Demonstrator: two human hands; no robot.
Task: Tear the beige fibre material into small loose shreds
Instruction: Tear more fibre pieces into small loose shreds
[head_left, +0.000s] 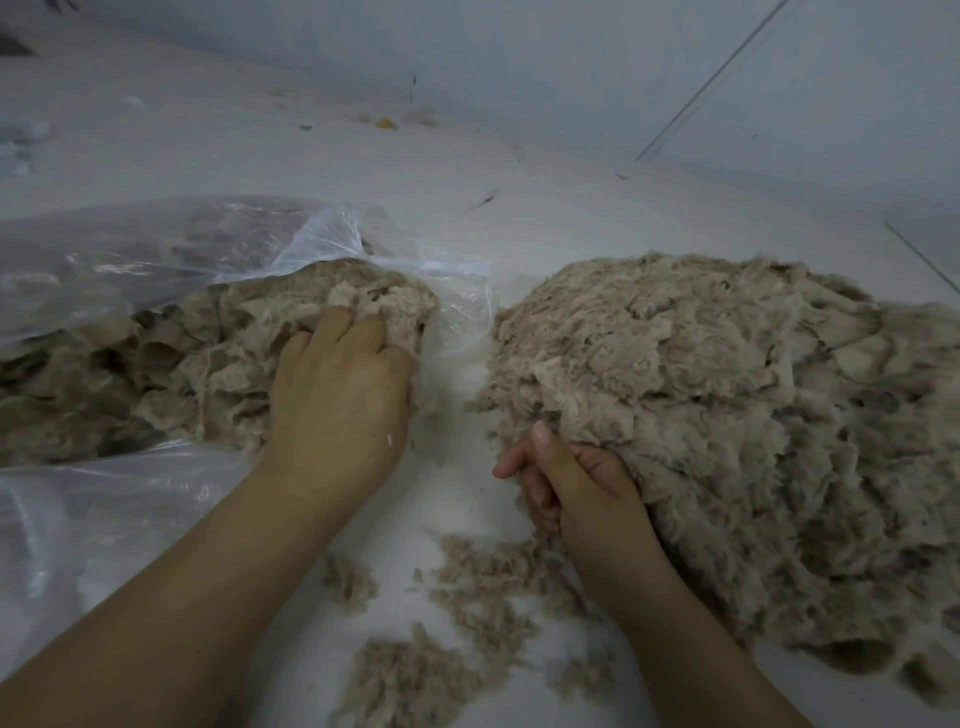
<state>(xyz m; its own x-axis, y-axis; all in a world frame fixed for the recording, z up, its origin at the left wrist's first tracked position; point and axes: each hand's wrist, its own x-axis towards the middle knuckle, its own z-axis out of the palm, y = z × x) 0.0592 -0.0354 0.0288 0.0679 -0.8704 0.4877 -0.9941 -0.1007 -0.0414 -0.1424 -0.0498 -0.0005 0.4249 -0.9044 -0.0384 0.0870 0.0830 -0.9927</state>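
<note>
While the left hand (337, 395) digs curled fingers (332, 325) into beige fibre (218, 358) spilling from a clear plastic bag (130, 249), the right hand (576, 483) grips the near edge of a large fibre heap (727, 415) on the white surface (519, 208). Loose shreds (467, 597) lie between the forearms; small debris (385, 122) dots the far surface.

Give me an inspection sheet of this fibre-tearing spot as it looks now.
Surface: pale floor, dusty.
Job's things: fibre spilling from a clear bag; big pile on the right; shreds between the forearms.
Clutter: yellow scrap and dark bits near the wall.
Hands: left hand digs into the bag's fibre; right hand curled at the pile's edge.
Cables: nothing seen.
Surroundings: plain wall.
</note>
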